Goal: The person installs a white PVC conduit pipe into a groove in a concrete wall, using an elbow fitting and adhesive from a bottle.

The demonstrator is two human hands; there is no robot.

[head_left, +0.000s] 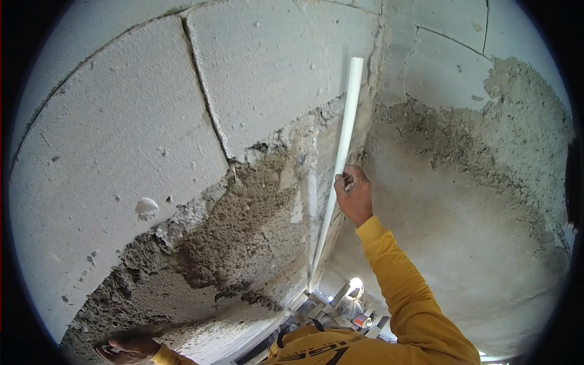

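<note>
A long white plastic pipe stands nearly upright along the wall corner, leaning slightly, its lower end reaching down toward the floor. My right hand pinches it partway up between thumb and fingers. Behind the pipe runs a narrow strip of wall with a chased groove in it. Low on the left, my left hand is held open, fingers stretched out, close to the rough mortar coat on the block wall.
Pale block wall with open joints rises on the left. To the right, smooth render meets rougher mortar below bare blocks. Timber pieces and a small orange-and-white can lie far below me.
</note>
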